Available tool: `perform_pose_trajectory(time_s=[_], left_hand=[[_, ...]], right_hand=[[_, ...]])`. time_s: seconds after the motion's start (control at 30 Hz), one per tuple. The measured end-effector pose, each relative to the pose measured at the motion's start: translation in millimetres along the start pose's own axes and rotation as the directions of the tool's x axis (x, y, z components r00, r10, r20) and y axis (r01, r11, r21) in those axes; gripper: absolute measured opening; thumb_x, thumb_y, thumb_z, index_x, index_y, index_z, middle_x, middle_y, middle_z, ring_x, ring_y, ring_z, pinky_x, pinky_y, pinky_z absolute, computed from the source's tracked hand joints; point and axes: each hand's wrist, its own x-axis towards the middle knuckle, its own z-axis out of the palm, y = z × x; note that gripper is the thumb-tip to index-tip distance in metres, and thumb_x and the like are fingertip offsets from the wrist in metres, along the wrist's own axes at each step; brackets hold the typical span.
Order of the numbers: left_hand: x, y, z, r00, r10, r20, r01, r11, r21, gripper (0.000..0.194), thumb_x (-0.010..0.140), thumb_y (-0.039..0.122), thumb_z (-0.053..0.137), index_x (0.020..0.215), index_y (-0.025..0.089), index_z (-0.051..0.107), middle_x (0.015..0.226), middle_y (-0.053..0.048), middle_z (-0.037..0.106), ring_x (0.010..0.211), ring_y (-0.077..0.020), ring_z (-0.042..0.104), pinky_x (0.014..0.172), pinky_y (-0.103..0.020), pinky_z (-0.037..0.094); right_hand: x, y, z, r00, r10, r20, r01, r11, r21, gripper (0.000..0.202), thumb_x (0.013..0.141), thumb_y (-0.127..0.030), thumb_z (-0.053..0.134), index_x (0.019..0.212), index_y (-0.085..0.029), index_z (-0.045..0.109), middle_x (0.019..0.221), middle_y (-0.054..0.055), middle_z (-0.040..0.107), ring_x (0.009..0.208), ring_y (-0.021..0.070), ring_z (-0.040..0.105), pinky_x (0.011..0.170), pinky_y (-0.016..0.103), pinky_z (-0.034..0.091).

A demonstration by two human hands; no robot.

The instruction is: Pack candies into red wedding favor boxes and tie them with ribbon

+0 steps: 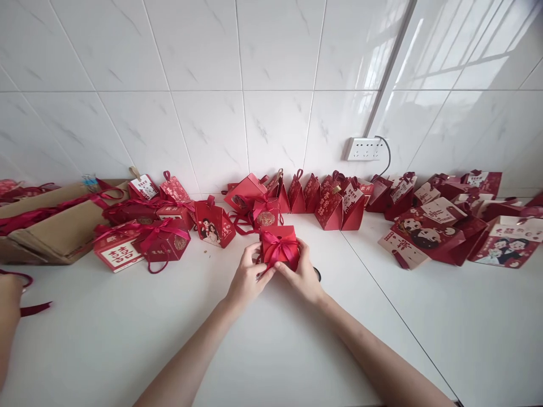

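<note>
A small red gift box (279,233) with a bright red ribbon bow (280,246) on its front is between my two hands, near the middle of the white table. My left hand (249,271) grips its left side, with the fingers wrapped round the edge. On the right side my right hand (303,276) holds the same box, the thumb at its lower front just under the bow. Both thumbs come close together there. Directly behind stands another red box with a round gold emblem (266,219), partly hidden by the held one.
Red boxes line the tiled wall, with a bow-tied box (163,243) at left and a pile of printed boxes (428,226) at right. A cardboard carton (59,232) holds ribbons. Another person's hand (9,299) is at the left edge. A socket strip (365,149) is on the wall.
</note>
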Motion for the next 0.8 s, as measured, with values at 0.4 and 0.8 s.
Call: perform_pose_trajectory(time_s=[0.4, 0.8], left_hand=[[7, -7, -10.2, 0.917, -0.389, -0.092, 0.319, 0.852, -0.416, 0.059, 0.077, 0.048, 0.058, 0.125, 0.022, 0.037, 0.107, -0.008, 0.052, 0.076, -0.0145, 0.060, 0.068, -0.030, 0.051], [11, -4, -17.5, 0.945, -0.312, 0.101, 0.326, 0.858, -0.397, 0.073, 0.075, 0.039, 0.064, 0.137, 0.026, 0.028, 0.129, -0.010, 0.048, 0.119, -0.0231, 0.049, 0.098, -0.037, 0.043]], right_hand=[[-4, -6, 1, 0.995, -0.055, 0.078, 0.058, 0.998, -0.032, 0.068, 0.077, -0.034, 0.062, 0.129, -0.021, 0.021, 0.128, 0.014, 0.048, 0.116, 0.0235, 0.051, 0.100, 0.046, 0.042], [-6, -8, -13, 0.964, -0.265, 0.020, 0.259, 0.919, -0.298, 0.021, 0.091, -0.044, 0.043, 0.093, -0.023, 0.043, 0.109, 0.012, 0.052, 0.098, 0.0250, 0.058, 0.074, 0.042, 0.053]])
